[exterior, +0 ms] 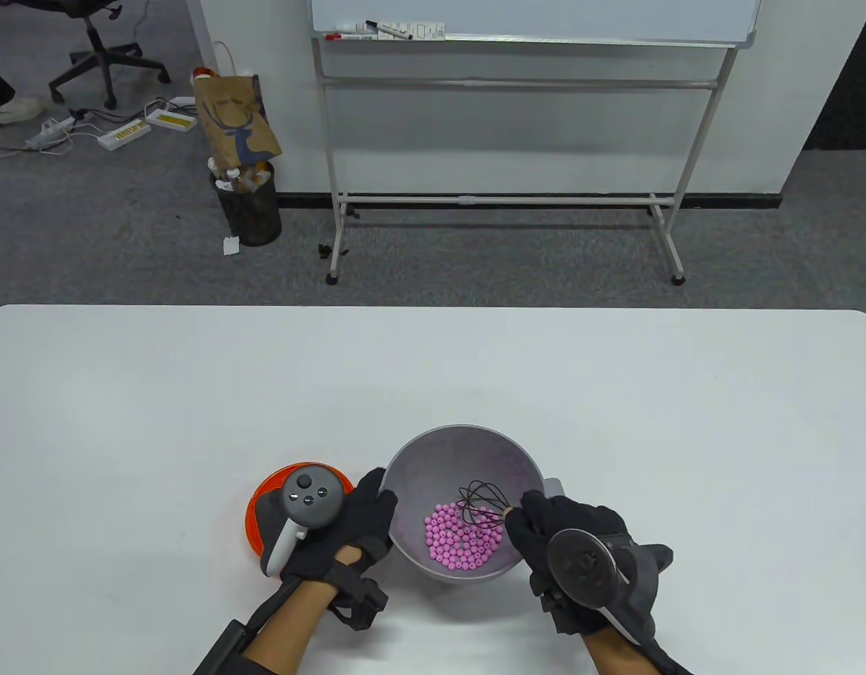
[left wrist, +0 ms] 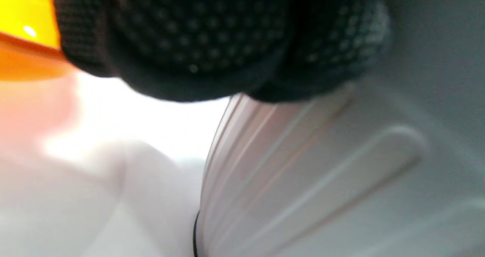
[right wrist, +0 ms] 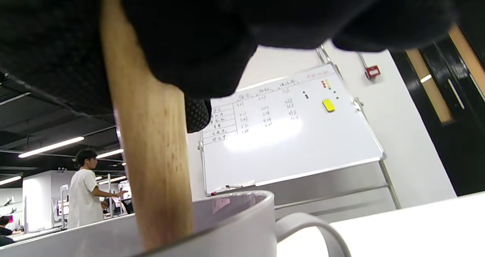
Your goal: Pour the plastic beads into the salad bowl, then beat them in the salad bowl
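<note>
Beads [exterior: 461, 538], small, round and pink, lie in the grey salad bowl [exterior: 433, 457] near the table's [exterior: 433, 380] near edge. Right hand [exterior: 566, 527] curls round the wooden-handled whisk [exterior: 483, 508], black wires angled down-left. Left hand [exterior: 363, 520] grips the bowl's rim beside an orange dish [exterior: 264, 492].

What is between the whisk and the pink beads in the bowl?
Nothing visible. The whisk, gripped by the right hand, has its wires already down among the pink beads inside the bowl.
</note>
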A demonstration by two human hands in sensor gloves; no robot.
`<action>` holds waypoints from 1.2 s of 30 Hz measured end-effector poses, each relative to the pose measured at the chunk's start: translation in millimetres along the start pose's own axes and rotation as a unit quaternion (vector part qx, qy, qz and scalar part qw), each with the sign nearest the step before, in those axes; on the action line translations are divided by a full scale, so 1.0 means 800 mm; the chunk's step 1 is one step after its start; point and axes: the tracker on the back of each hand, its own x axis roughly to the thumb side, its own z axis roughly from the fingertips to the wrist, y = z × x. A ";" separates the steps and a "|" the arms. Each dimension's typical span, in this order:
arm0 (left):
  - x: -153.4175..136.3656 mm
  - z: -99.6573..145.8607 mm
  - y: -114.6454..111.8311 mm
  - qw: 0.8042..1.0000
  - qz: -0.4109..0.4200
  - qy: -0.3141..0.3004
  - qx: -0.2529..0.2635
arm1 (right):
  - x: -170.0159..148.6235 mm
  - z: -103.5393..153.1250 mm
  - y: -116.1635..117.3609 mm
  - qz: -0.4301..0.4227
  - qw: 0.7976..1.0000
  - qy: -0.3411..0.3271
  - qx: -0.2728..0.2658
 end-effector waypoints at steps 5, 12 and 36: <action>0.000 0.002 -0.003 1.000 -0.004 -0.003 0.017 | 0.014 0.003 -0.008 -0.031 0.998 -0.030 0.044; 0.000 0.003 -0.003 1.000 -0.004 -0.003 0.023 | -0.006 0.000 0.021 -0.162 0.982 0.064 0.078; -0.001 0.005 -0.006 0.999 -0.011 -0.009 0.041 | 0.007 0.005 -0.004 -0.083 0.993 0.007 0.086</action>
